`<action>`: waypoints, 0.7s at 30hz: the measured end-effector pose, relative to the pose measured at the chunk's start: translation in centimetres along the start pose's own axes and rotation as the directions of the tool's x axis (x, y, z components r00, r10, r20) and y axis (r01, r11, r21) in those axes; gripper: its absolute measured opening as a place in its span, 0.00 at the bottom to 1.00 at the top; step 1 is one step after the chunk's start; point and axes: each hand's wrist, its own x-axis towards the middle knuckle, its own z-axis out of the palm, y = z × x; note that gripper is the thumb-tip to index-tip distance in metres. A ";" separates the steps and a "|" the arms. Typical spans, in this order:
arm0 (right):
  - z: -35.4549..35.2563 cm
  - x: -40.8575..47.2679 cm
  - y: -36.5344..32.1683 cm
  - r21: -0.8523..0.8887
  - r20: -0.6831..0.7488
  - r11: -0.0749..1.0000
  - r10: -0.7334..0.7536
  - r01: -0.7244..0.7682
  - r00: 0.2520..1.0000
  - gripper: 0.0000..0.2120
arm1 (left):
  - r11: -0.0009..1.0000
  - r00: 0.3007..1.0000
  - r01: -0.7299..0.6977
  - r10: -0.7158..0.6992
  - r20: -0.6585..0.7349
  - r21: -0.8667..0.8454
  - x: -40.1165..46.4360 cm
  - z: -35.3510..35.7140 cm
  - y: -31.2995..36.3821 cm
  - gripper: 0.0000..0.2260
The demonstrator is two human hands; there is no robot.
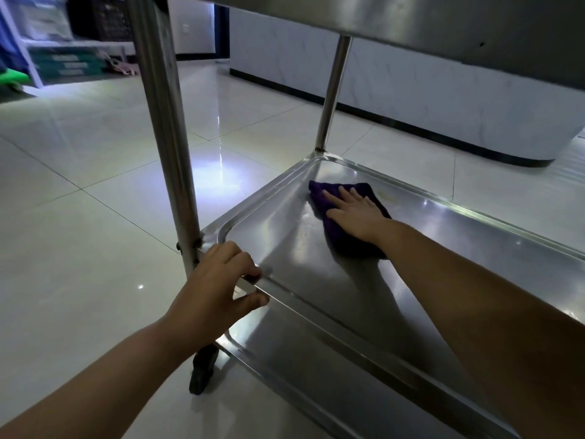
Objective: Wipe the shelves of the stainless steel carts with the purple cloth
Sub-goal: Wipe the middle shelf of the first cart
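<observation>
A stainless steel cart fills the view. Its middle shelf is a shallow tray with a raised rim. The purple cloth lies flat on that shelf near the far left corner. My right hand presses on the cloth with straight, spread fingers. My left hand grips the near rim of the same shelf beside the front left post, fingers curled over the edge and thumb under it. A lower shelf shows beneath. The upper shelf's underside spans the top.
The front left post stands close to my left hand, the rear post beyond the cloth. A black caster sits on the glossy tiled floor. A white counter base runs behind; shelving with boxes stands far left.
</observation>
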 end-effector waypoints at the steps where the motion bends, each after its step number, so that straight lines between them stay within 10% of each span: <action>1: 0.3 -0.8 -0.7 -0.002 0.007 0.999 -0.034 0.034 0.999 0.26 | 1.000 1.000 0.010 -0.010 -0.006 -0.001 0.0 0.0 0.1 0.13; 12: 3.6 -12.0 -6.6 0.092 0.089 0.896 -0.441 0.434 0.893 0.24 | 0.981 0.971 0.158 -0.134 -0.197 0.112 -1.3 0.4 0.7 0.23; 21: 1.3 -7.6 -6.0 0.047 0.075 0.922 -0.387 0.385 0.919 0.23 | 0.982 0.972 0.101 -0.064 -0.226 0.159 -1.7 0.5 -0.7 0.20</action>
